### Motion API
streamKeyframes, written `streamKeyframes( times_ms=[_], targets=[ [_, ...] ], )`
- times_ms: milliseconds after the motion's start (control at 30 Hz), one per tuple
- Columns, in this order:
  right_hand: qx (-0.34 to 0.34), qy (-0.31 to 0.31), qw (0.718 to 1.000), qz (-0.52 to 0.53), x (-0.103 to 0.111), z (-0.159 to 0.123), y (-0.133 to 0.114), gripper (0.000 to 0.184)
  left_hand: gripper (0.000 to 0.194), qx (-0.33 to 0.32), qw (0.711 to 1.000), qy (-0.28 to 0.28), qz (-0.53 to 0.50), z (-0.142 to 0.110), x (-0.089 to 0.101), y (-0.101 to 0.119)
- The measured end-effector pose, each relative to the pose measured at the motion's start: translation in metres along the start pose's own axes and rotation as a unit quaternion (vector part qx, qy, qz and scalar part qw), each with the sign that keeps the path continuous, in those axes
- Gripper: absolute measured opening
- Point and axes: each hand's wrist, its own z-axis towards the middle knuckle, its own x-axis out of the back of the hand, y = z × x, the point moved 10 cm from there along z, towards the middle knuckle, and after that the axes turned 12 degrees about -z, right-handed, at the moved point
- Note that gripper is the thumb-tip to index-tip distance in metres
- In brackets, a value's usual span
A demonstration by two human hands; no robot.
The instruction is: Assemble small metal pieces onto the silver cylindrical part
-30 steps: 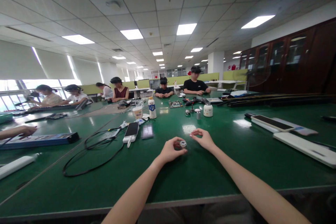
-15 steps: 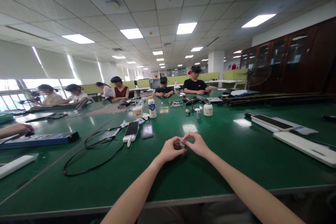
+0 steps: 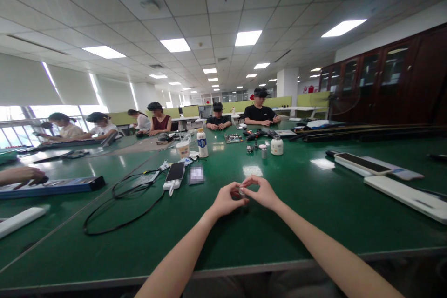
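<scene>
from my end of the feed, the change i notice is at the right hand (image 3: 263, 193): a second ago it was apart from the metal piece (image 3: 241, 191), and now its thumb and forefinger have come in to the top of it. i read that as the work going from a one-handed hold to a two-handed one.

the left hand (image 3: 226, 199) has the piece pinched between its thumb and curled fingers. the right hand's fingertips are bunched there too, but i can't tell whether they grip the piece, a smaller part, or only rest on it. the piece is mostly hidden, between the hands and near the middle of the worktop's (image 3: 167, 256) near side.

farther out, a cylinder (image 3: 264, 152) stands just beside a jar (image 3: 277, 146). to the left are a phone (image 3: 174, 172) and a looped cable (image 3: 115, 233); a co-worker's hand (image 3: 26, 176) is over a blue strip (image 3: 75, 186).
</scene>
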Motion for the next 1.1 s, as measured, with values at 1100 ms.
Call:
streamKeyframes(
  times_ms=[1100],
  targets=[
    [-0.001,-0.005,1.000,0.031,0.002,0.003,-0.003,0.015,0.046,-0.001,1.000,0.007,0.005,-0.001,0.002,0.000]
  ],
)
